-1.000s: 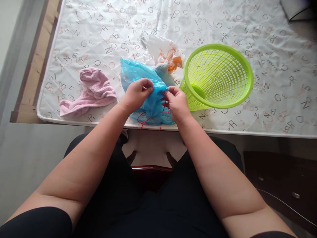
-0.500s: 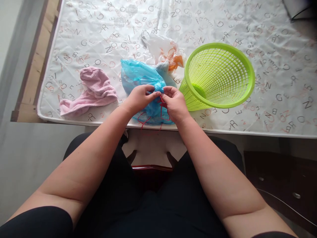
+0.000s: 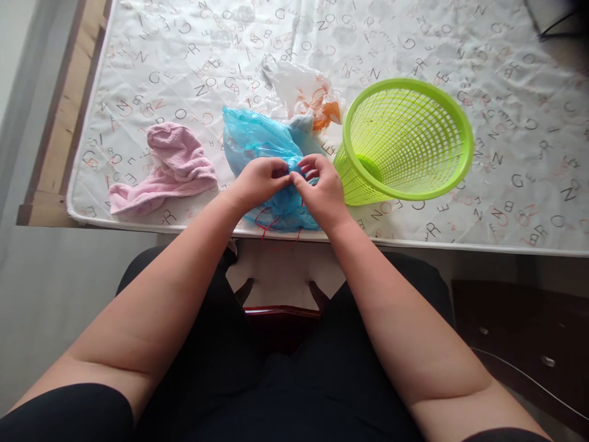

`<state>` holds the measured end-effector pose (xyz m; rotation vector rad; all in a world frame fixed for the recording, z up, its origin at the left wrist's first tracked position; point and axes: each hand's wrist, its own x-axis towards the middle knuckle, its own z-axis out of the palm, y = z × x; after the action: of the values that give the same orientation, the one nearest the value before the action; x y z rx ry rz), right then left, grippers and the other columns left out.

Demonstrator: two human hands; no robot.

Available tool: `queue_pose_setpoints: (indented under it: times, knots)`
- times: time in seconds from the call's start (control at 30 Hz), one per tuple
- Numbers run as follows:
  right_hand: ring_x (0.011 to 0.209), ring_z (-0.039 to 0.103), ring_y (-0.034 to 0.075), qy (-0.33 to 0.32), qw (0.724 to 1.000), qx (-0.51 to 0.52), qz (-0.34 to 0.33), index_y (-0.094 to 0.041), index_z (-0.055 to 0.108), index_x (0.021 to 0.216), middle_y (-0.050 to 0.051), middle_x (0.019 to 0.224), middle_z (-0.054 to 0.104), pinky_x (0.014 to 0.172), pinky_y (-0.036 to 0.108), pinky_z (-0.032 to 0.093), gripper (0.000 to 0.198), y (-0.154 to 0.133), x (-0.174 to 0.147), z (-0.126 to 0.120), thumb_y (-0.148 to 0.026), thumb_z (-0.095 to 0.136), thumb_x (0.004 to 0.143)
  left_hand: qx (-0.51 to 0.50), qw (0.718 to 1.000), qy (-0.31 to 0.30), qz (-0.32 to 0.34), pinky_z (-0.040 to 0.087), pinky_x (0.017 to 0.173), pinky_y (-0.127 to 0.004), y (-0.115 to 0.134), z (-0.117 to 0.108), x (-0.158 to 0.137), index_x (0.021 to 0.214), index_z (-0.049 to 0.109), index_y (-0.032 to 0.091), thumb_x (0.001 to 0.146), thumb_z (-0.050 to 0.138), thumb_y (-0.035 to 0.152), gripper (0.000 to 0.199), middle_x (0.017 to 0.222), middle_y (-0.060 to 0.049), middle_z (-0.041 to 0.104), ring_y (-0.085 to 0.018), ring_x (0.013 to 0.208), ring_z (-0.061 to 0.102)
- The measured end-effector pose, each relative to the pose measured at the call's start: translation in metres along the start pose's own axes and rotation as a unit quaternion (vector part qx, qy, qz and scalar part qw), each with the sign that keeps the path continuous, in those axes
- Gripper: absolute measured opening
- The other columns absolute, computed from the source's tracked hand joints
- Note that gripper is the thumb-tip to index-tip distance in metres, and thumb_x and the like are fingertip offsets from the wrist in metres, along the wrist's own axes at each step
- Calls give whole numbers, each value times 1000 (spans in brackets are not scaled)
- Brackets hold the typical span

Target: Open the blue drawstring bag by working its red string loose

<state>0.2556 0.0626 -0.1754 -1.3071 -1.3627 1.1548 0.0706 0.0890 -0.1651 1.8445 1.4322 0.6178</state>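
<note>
Just blue bag between both hands.

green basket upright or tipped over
Tipped over. The green basket lies on its side on the lettered cover, its open rim facing the camera, so the base shows through the mouth. Nothing visible inside.

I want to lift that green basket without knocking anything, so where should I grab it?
Take the green basket by its wide rim on the far right, coming from the right side. It lies tipped over with the mouth facing you, so the rim is exposed there, well away from the blue bag beside its narrow base.
</note>
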Motion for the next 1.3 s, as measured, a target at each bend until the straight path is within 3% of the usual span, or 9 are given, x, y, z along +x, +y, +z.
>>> queue_pose_setpoints:
  times: [0.23,0.33,0.5,0.57,0.67,0.8,0.93,1.1,1.3]
  knots:
    - [85,62,18,-39,994,61,80,-24,65,90,1,84,64,78,34,58,21,11,11,-3,-38,82,88,14,1000,-1,28,49,77,-34,0,-1,0,72,69,24,79,86,26,18,70,1,64,-21,80,63]
    - [87,63,18,-8,997,47,64,-24,64,89,1,87,63,77,33,58,20,14,13,-4,-37,79,91,-8,1000,14,10,51,78,-33,0,-2,0,84,77,24,79,86,26,11,76,0,71,-20,81,65]
    - [93,66,18,45,997,40,45,-26,61,104,3,101,62,79,33,59,18,22,7,2,-44,67,102,-31,999,22,-8,50,73,-31,-2,-8,1,92,78,23,82,84,29,13,74,0,68,-17,74,62]
    - [92,66,18,52,998,17,26,-27,61,110,3,102,61,80,34,60,19,26,6,3,-45,62,105,-18,999,28,-12,49,72,-30,-3,-9,0,93,78,23,82,83,29,14,72,1,66,-16,72,61]
    - [97,65,19,66,993,-63,-71,-27,61,115,4,108,62,87,38,60,17,23,4,-1,-41,61,105,1,999,37,-17,50,72,-30,-2,-9,0,93,76,22,82,81,28,13,73,1,66,-16,73,61]
    - [109,64,22,8,966,-161,-202,-28,65,116,6,117,66,98,42,57,13,10,2,-4,-35,61,105,-18,999,32,-13,49,71,-29,3,-9,-1,93,76,21,83,76,23,11,77,0,67,-15,75,61]
    - [98,65,21,-25,964,-184,-189,-26,68,107,5,105,69,94,40,56,13,14,4,-5,-35,60,106,-46,999,16,-5,49,69,-28,6,-12,-1,93,75,20,82,71,20,12,78,0,67,-15,75,61]
    - [91,63,20,22,971,-188,-145,-24,66,98,5,98,68,93,42,56,19,23,11,-14,-36,56,108,-61,997,34,-15,51,68,-30,3,-19,0,95,74,22,80,68,14,18,76,0,64,-16,74,60]
    - [103,65,22,-14,961,-185,-206,-29,68,114,6,115,69,93,40,58,17,9,6,-12,-43,65,106,-91,995,33,-19,53,70,-32,0,-16,2,97,73,22,81,69,13,19,77,-1,64,-17,75,62]
